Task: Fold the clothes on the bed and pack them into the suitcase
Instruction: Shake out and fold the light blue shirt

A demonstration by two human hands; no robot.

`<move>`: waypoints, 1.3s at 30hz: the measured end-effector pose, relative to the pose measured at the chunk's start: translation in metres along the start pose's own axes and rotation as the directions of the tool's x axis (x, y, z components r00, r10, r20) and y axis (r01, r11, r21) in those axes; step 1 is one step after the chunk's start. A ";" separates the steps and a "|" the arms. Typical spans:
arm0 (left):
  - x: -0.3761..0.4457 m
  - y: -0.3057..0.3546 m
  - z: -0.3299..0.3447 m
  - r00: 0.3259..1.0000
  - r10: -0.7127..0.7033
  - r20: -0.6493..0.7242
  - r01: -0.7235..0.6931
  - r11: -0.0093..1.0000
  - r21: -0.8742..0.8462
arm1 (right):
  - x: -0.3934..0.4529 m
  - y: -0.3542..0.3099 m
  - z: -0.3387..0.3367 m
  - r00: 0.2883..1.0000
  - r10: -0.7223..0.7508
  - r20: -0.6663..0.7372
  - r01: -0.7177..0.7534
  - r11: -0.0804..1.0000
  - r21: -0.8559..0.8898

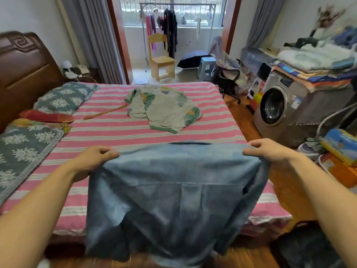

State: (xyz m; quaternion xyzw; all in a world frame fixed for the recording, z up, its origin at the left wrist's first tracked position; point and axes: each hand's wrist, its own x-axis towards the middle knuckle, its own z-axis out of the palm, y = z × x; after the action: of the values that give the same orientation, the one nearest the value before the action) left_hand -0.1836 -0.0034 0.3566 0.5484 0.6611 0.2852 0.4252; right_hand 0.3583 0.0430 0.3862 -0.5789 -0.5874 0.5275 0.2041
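Note:
A blue denim shirt [173, 192] hangs in the air over the near edge of the bed [119, 130], its back facing me. My left hand [92, 161] grips its left shoulder and my right hand [270, 151] grips its right shoulder, stretching it wide. The shirt's lower part drapes past the bed edge toward the floor. Farther up the pink-striped bed lies a crumpled leaf-print shirt [164, 109]. A dark bag-like object [309, 246] sits on the floor at the lower right; whether it is the suitcase I cannot tell.
Patterned pillows [63, 97] and a red cushion [46, 117] lie at the bed's left by the wooden headboard [21, 70]. A thin stick [104, 113] lies on the sheet. A washing machine [280, 105] piled with laundry stands right; a small wooden chair [160, 59] stands beyond.

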 end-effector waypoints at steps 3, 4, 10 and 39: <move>-0.008 -0.024 0.001 0.984 0.112 -0.138 -0.099 0.990 0.101 | -0.009 0.051 -0.008 0.929 0.227 0.293 -0.160 0.959 -0.235; -0.009 -0.026 0.009 0.980 0.147 -0.136 -0.124 0.979 0.165 | -0.010 0.068 -0.003 0.897 0.312 0.313 -0.178 0.904 -0.389; 0.003 -0.034 0.043 0.928 0.354 -0.119 -0.247 0.820 0.516 | 0.012 0.112 -0.001 0.972 -0.026 -0.233 -0.112 0.822 -0.559; 0.540 -0.031 0.182 0.851 0.052 -0.522 0.396 0.588 0.705 | 0.582 0.156 -0.130 0.857 -0.189 -0.480 -0.258 0.648 -0.716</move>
State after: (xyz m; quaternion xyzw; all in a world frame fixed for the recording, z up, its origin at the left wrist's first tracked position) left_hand -0.0590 0.4958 0.1088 0.5179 0.8539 0.0473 -0.0182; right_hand 0.3977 0.5788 0.0831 -0.7402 -0.6647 0.0614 0.0807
